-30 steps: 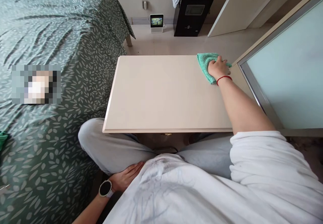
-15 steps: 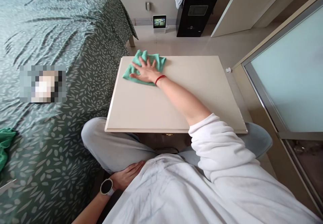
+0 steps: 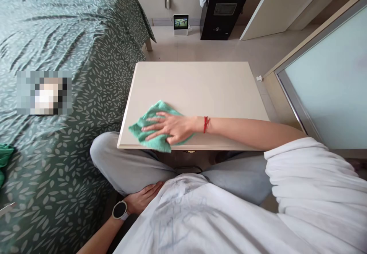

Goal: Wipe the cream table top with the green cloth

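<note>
My right hand (image 3: 169, 127) lies palm down with fingers spread on a green cloth (image 3: 155, 110), pressing it against the cream tabletop (image 3: 200, 86). The cloth is at the tabletop's near left part, and one corner hangs past the front edge. A red string bracelet (image 3: 205, 124) circles my right wrist. My left hand (image 3: 145, 199) rests flat on my left thigh, its fingers stretched out and partly hidden by my white shirt (image 3: 195, 215). A round-faced watch (image 3: 119, 210) is on the left wrist.
A bed with a green leaf-pattern sheet (image 3: 100, 86) stands at the left, with another green cloth (image 3: 5, 158) on it. Beyond the table are a small screen (image 3: 181, 24) and a black cabinet (image 3: 223, 13). A frosted panel (image 3: 329, 86) borders the right side.
My right hand has drawn the green cloth from the tabletop's far left corner toward me, to the near left edge. My left hand stays on the thigh.
</note>
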{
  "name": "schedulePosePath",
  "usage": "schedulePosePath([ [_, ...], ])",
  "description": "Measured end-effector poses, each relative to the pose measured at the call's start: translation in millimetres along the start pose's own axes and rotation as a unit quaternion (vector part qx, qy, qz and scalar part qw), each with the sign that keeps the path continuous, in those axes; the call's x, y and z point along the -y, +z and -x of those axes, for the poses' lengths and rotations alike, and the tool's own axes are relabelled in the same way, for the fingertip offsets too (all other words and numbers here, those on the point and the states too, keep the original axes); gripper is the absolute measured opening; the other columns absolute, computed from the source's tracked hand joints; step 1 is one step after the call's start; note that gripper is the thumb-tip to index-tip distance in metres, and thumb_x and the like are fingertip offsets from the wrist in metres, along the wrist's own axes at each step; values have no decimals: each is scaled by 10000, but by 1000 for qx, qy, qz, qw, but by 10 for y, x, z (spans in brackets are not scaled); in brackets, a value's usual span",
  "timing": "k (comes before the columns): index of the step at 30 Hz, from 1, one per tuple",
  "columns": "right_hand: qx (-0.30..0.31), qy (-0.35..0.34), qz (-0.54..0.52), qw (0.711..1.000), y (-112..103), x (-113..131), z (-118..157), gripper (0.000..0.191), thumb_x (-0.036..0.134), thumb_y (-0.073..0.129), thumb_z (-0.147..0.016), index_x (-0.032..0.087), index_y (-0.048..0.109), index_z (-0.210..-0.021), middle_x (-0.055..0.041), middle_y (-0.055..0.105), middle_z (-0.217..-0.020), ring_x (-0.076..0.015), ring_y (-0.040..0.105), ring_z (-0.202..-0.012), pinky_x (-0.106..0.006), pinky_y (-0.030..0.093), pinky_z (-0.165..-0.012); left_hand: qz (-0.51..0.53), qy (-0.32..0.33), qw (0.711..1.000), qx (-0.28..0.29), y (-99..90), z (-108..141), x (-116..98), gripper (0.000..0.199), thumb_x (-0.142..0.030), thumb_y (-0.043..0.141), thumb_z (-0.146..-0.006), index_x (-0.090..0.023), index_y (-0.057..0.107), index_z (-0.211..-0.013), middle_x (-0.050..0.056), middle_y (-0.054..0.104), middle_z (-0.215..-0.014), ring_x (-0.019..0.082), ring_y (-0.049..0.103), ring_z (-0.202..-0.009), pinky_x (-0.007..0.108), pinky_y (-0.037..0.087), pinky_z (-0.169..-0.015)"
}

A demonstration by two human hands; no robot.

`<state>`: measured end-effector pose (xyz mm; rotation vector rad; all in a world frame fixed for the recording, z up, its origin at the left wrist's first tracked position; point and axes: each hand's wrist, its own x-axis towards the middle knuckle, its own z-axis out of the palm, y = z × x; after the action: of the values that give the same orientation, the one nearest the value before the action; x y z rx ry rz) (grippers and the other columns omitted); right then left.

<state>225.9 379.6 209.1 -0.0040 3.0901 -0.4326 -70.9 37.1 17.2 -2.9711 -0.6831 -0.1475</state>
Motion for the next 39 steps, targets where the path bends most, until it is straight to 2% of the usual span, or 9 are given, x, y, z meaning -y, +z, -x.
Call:
schedulePosePath([
  [6,-123,343,-56,929,-333,-1333,187,881,333,596,-1027,229,556,-1901,-126,366,-2042,-564,313,-1853,-892,133,-1455,5,6,1000,13,-206,-112,75,500,-226,525,-1171,-84,883,-1489,193,911,-1455,255,842,-1368,315,542,-1279],
  [10,-157,486,-62,857,-488,-1595,270,839,356,469,-1116,144,497,-1927,-150,242,-2080,-531,190,-1900,-818,72,-1504,15,1,999,51,-195,-92,54,534,-163,531,-1136,-95,840,-1567,186,885,-1526,257,841,-1389,322,551,-1270],
  [13,-136,451,-55,880,-401,-1364,272,866,354,556,-1068,219,531,-1923,-95,260,-2081,-554,207,-1893,-848,79,-1501,10,-4,999,44,-181,-80,46,536,-169,526,-1142,-99,843,-1568,184,890,-1515,263,842,-1388,328,555,-1270],
  [17,-85,261,-40,961,-111,-571,400,925,309,692,-972,316,594,-1892,-69,337,-2056,-579,279,-1867,-899,145,-1468,4,-3,1000,20,-162,-71,59,517,-184,524,-1153,-124,875,-1527,165,907,-1484,257,830,-1411,318,542,-1284],
  [21,-24,109,-28,993,110,343,729,942,289,733,-943,433,611,-1866,18,397,-2028,-446,298,-1898,-762,214,-1515,5,-2,1000,15,-158,-58,76,517,-144,532,-1137,-130,879,-1520,159,910,-1478,248,817,-1441,309,521,-1300],
  [24,7,60,-26,998,154,561,948,968,263,736,-910,472,622,-1849,45,474,-1986,-378,346,-1889,-697,254,-1522,9,-2,1000,10,-181,-70,85,511,-151,502,-1158,-132,894,-1485,155,933,-1410,235,853,-1370,303,535,-1278],
  [29,-39,167,-40,984,5,-276,1081,966,285,716,-913,415,611,-1864,-16,470,-1997,-458,419,-1830,-793,267,-1481,7,-9,1000,3,-184,-87,73,504,-164,493,-1170,-139,907,-1455,149,940,-1388,234,863,-1338,305,539,-1276],
  [34,-121,443,-29,888,-348,-1394,1199,895,309,592,-1020,187,535,-1905,-161,358,-2040,-534,372,-1823,-861,213,-1446,10,-13,1000,6,-42,-18,2,514,-173,503,-1162,-87,857,-1525,183,910,-1466,256,826,-1401,336,519,-1311],
  [39,-152,560,10,814,-471,-1733,1401,844,258,276,-1135,-29,423,-1915,-305,284,-2028,-503,320,-1848,-786,256,-1426,4,-9,999,32,20,17,-26,534,-137,549,-1110,-66,819,-1566,205,883,-1524,259,792,-1477,327,526,-1310],
])
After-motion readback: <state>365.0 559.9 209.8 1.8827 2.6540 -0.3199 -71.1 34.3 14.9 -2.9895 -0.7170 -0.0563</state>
